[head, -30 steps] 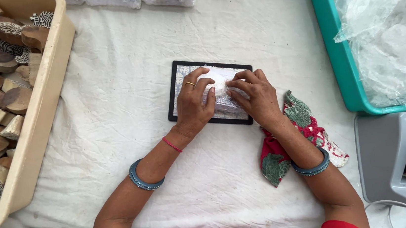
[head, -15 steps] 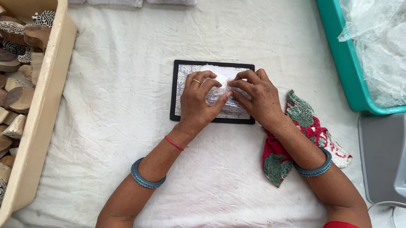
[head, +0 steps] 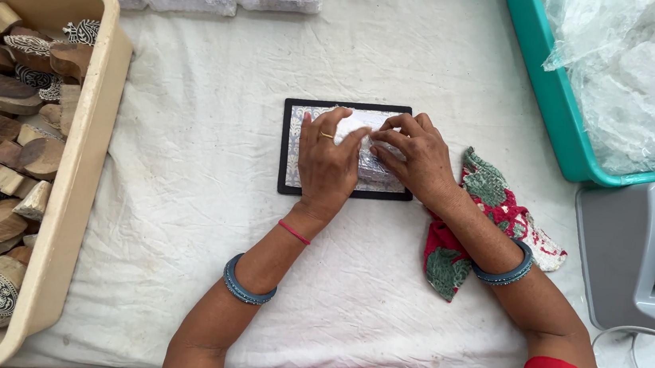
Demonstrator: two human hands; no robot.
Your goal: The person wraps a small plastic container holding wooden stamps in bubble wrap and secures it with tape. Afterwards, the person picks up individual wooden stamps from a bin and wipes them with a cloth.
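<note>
Head view | left hand (head: 328, 164) and right hand (head: 412, 156) now closer together, pressed flat on clear-wrapped packet (head: 376, 173) | packet atop black tray (head: 291, 148), centre, hardly shifted | printed cloth (head: 492, 216) at 4 o'clock.

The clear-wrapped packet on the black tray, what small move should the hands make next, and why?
Probably press the loose wrap flat with the fingertips and crease it down. Both hands, the left hand and the right hand, rest on the clear-wrapped packet, which lies on the black tray; their fingertips meet at its top edge, where the film looks crinkled. The tape dispenser is untouched.
</note>
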